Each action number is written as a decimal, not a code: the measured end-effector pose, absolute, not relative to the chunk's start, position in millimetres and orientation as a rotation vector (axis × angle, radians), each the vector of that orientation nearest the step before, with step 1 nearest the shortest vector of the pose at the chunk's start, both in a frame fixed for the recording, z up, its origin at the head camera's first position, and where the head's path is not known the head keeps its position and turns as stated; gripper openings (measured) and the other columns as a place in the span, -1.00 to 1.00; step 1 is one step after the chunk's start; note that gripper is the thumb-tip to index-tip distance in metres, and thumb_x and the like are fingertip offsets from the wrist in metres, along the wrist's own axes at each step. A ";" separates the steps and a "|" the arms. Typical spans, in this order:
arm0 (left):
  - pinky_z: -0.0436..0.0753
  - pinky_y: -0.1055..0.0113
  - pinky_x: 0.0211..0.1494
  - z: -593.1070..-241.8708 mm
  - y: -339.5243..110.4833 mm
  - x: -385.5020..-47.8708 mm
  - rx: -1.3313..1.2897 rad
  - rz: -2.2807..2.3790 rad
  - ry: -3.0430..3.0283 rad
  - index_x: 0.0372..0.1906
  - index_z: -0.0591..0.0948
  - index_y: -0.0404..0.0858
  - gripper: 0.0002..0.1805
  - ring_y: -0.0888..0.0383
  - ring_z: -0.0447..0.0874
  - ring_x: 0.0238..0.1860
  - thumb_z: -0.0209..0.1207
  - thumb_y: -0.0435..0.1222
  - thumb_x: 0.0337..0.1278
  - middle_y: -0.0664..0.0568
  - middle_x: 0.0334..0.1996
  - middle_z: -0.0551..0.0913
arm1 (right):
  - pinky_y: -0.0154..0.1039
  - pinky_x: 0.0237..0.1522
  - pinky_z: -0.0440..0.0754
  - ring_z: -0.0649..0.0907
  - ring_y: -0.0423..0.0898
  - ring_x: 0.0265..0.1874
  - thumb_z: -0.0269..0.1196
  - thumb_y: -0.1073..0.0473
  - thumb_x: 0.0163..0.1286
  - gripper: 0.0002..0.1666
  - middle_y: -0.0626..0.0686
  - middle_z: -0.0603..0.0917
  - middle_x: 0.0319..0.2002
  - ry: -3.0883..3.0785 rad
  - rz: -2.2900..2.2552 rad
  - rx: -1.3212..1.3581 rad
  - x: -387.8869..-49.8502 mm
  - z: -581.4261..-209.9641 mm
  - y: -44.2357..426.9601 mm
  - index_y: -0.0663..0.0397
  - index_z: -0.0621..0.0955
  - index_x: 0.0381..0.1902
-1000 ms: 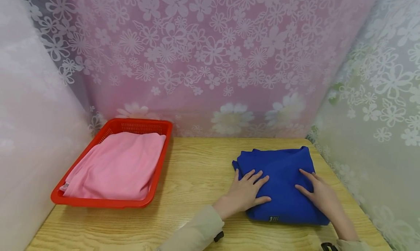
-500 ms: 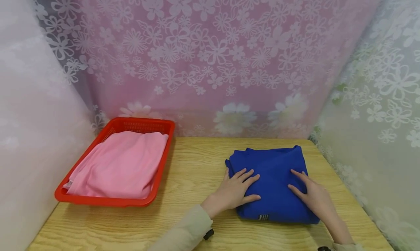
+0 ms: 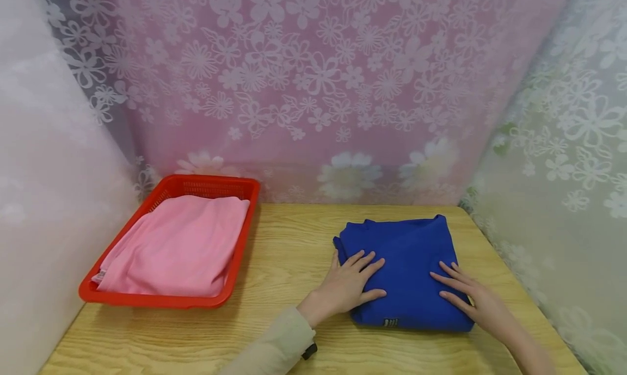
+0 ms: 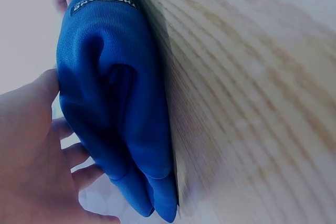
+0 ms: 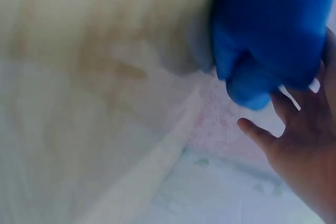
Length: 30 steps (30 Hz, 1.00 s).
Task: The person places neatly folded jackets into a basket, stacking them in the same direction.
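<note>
A folded blue garment [image 3: 406, 274] lies on the right part of the table, with a small dark label [image 3: 391, 322] on its front edge. My left hand [image 3: 343, 285] rests on its left side, fingers spread and fairly straight. On the right edge lies my right hand [image 3: 482, 301], its fingers stretched over the cloth. The left wrist view shows the garment's thick layered fold [image 4: 113, 87] beside the thumb and fingers. Blurred in the right wrist view, the blue cloth [image 5: 278, 30] stands next to the right fingers. Neither hand is curled round the cloth.
At the left, a red plastic basket [image 3: 238, 250] holds a folded pink cloth [image 3: 181, 244]. The wooden table [image 3: 289, 255] lies between basket and garment. Flowered curtains [image 3: 313, 92] hang behind the table and along both sides.
The blue garment has shifted a little to the left along with both hands. My right hand has changed its place on the right edge, its fingers now lower and more outstretched.
</note>
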<state>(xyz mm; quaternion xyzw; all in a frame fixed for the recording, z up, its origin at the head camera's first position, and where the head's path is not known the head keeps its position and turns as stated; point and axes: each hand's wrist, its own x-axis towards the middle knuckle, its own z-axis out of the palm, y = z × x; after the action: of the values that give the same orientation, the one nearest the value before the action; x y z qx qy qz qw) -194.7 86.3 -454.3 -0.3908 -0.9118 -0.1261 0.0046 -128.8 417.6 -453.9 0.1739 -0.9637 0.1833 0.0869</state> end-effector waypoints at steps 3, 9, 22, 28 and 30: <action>0.05 -0.39 0.48 -453.7 85.8 -194.2 -1.221 -0.393 -2.855 0.61 0.14 0.15 -0.24 0.07 0.03 0.60 -0.16 0.31 0.43 0.14 0.60 0.13 | 0.37 0.12 0.47 0.29 0.05 0.50 0.30 0.03 0.44 -0.45 0.19 0.42 0.45 -2.871 0.535 0.528 -130.9 -457.6 411.3 -0.27 0.56 0.38; 0.02 -0.39 0.49 -455.0 82.9 -194.1 -1.200 -0.358 -2.869 0.62 0.11 0.17 -0.24 0.09 0.03 0.60 -0.19 0.32 0.44 0.15 0.60 0.11 | 0.40 0.12 0.47 0.45 0.44 0.30 0.31 0.03 0.44 -0.45 0.22 0.43 0.43 -2.870 0.534 0.508 -132.6 -459.4 403.6 -0.28 0.56 0.37; 0.04 -0.39 0.49 -451.0 62.2 -191.6 -1.167 -0.416 -2.880 0.61 0.17 0.14 -0.25 0.08 0.05 0.60 -0.15 0.29 0.44 0.13 0.59 0.14 | 0.56 0.14 0.33 0.47 0.41 0.31 0.29 0.03 0.46 -0.47 0.28 0.44 0.41 -2.905 0.442 0.566 -133.2 -449.6 379.7 -0.19 0.58 0.36; 0.00 -0.39 0.49 -450.2 49.9 -188.5 -1.128 -0.423 -2.896 0.60 0.20 0.08 -0.24 0.08 0.07 0.60 -0.13 0.29 0.44 0.11 0.59 0.17 | 0.55 0.12 0.36 0.44 0.44 0.32 0.27 0.02 0.47 -0.47 0.29 0.43 0.42 -2.913 0.417 0.602 -133.8 -449.0 366.7 -0.16 0.57 0.37; -0.01 -0.38 0.50 -450.7 45.8 -187.9 -1.107 -0.410 -2.901 0.60 0.21 0.07 -0.23 0.09 0.06 0.60 -0.14 0.30 0.43 0.11 0.58 0.17 | 0.55 0.14 0.36 0.43 0.44 0.33 0.26 0.02 0.48 -0.48 0.29 0.42 0.42 -2.918 0.422 0.602 -134.5 -448.0 361.8 -0.15 0.57 0.37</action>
<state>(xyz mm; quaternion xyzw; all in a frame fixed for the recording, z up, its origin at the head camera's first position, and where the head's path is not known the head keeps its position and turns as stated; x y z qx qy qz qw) -187.9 45.8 -450.7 -0.3534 -0.9263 -0.1308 0.0049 -134.5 361.8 -448.0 0.1995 -0.9676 0.1400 0.0661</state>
